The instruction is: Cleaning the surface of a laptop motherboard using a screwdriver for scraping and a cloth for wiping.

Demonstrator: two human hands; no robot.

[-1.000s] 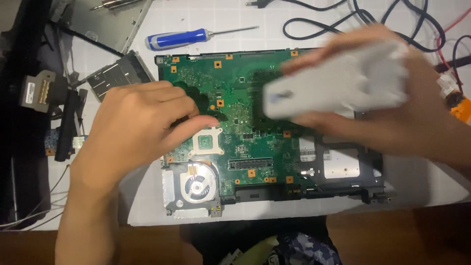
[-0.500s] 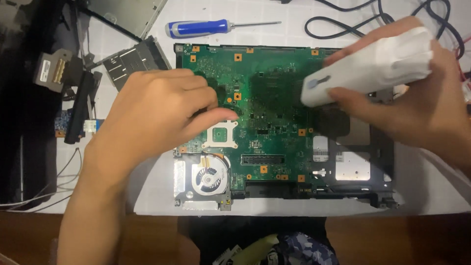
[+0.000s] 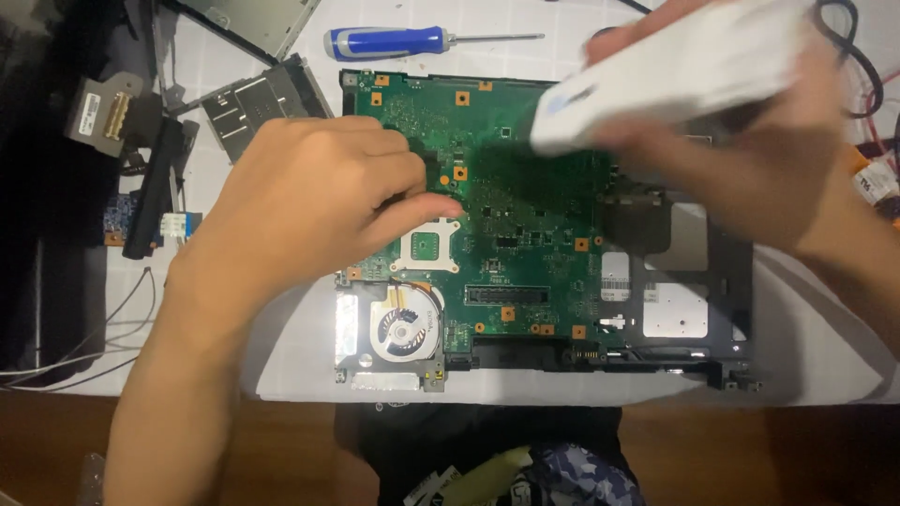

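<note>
Resting left hand [image 3: 309,201] curled on green circuit board [image 3: 506,197], right hand [image 3: 750,159] gripping white device [image 3: 656,75] above it

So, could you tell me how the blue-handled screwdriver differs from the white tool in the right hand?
The screwdriver lies untouched on the table above the green circuit board; the white tool is held in the right hand over that board. The screwdriver is slim and sharp in view; the white tool is bulkier and motion-blurred. Both are elongated.

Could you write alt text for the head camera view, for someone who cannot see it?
A left hand rests on a green circuit board while the right hand holds a blurred white tool above it. A blue-handled screwdriver lies beyond.
</note>
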